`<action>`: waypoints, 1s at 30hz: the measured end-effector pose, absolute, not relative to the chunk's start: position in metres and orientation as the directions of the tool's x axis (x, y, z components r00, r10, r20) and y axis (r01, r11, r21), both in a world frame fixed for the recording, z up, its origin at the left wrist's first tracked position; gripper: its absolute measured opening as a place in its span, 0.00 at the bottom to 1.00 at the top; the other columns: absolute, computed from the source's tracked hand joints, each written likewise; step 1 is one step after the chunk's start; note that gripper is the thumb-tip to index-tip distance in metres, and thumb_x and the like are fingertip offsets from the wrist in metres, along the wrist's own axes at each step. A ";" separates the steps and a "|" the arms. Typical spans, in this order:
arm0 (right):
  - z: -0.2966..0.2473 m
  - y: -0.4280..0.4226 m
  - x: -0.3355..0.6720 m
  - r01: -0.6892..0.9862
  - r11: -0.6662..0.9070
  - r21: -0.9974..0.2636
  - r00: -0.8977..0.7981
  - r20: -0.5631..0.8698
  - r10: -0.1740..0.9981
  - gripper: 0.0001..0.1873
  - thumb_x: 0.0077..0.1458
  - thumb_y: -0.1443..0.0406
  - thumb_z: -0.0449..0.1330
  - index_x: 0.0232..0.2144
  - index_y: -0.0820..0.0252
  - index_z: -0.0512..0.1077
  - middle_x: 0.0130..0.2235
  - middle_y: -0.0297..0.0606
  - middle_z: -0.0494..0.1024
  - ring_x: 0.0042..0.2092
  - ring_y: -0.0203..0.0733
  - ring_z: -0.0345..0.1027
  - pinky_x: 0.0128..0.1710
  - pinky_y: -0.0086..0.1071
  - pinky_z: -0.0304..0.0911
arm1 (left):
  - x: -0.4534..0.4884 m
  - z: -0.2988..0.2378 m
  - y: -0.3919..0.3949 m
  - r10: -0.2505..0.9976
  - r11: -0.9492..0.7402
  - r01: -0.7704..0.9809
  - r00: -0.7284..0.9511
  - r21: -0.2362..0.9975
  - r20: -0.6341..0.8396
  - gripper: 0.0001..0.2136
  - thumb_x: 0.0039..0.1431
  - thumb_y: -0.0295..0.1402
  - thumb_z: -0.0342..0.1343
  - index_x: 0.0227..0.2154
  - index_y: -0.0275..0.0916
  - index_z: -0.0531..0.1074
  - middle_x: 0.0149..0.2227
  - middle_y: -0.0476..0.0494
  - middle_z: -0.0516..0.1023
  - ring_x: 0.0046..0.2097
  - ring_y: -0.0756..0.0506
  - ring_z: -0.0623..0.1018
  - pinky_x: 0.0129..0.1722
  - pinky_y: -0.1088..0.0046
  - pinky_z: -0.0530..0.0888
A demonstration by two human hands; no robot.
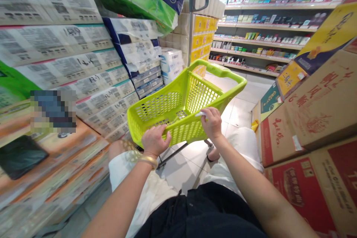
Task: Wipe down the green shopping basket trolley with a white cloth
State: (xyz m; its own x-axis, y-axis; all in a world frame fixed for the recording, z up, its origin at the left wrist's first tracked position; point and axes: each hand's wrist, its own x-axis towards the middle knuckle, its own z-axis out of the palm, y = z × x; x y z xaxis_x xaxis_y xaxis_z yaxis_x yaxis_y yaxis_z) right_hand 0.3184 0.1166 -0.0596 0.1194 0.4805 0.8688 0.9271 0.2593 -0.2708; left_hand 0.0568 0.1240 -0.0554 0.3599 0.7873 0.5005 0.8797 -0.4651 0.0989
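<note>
A lime-green plastic shopping cart point(175, 128) with perforated basket walls stands in front of my knees, and its basket has nothing inside that I can see. My left hand point(154, 139), a gold bangle on its wrist, curls its fingers over the near rim of the basket. Further right along that rim is my right hand point(212, 122), its fingers closed on a small white item point(200, 113), perhaps folded tissue or cloth. That item lies against the rim. The cart's handle point(223, 72) points away to the upper right.
Stacked packs point(75, 33) of paper goods rise on the left. A black tablet-like device point(23, 156) lies on orange packs beside a blurred patch. Cardboard cartons point(320, 108) line the right side. Shelves point(259, 7) of small products and a metal post point(191, 26) stand beyond.
</note>
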 end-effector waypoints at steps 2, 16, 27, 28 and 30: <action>-0.062 0.115 0.308 0.925 0.280 -0.257 0.081 0.852 0.517 0.13 0.54 0.74 0.55 0.38 0.56 0.75 0.38 0.40 0.79 0.44 0.45 0.71 0.48 0.38 0.67 | 0.056 -0.055 0.125 0.784 -0.466 0.879 0.358 0.100 0.507 0.15 0.60 0.40 0.48 0.40 0.41 0.77 0.36 0.43 0.82 0.36 0.41 0.77 0.35 0.65 0.66; -0.029 0.114 0.392 0.980 0.121 -0.157 0.066 0.835 0.547 0.10 0.55 0.72 0.57 0.36 0.55 0.75 0.39 0.37 0.81 0.44 0.44 0.72 0.56 0.40 0.54 | 0.054 -0.057 0.130 0.790 -0.453 0.884 0.337 0.116 0.512 0.16 0.60 0.41 0.47 0.39 0.41 0.78 0.35 0.43 0.83 0.36 0.41 0.77 0.34 0.65 0.67; -0.057 0.113 0.284 0.956 0.198 -0.218 0.039 0.760 0.648 0.10 0.52 0.73 0.59 0.34 0.54 0.74 0.34 0.35 0.78 0.41 0.43 0.68 0.50 0.37 0.54 | 0.052 -0.056 0.130 0.793 -0.441 0.890 0.328 0.112 0.512 0.16 0.60 0.41 0.47 0.39 0.41 0.78 0.34 0.43 0.82 0.36 0.40 0.77 0.34 0.65 0.67; -0.058 0.113 0.280 0.955 0.207 -0.213 0.024 0.751 0.660 0.10 0.52 0.74 0.59 0.34 0.54 0.74 0.34 0.35 0.77 0.41 0.43 0.68 0.51 0.37 0.54 | 0.052 -0.056 0.130 0.794 -0.439 0.892 0.327 0.112 0.512 0.16 0.60 0.41 0.47 0.39 0.41 0.78 0.34 0.43 0.82 0.36 0.40 0.77 0.33 0.65 0.67; -0.059 0.112 0.279 0.952 0.236 -0.195 -0.017 0.737 0.676 0.11 0.52 0.74 0.59 0.35 0.54 0.74 0.35 0.35 0.77 0.41 0.43 0.67 0.52 0.36 0.54 | 0.050 -0.055 0.130 0.798 -0.438 0.891 0.326 0.117 0.507 0.16 0.60 0.41 0.47 0.39 0.41 0.78 0.34 0.42 0.82 0.36 0.40 0.77 0.33 0.65 0.67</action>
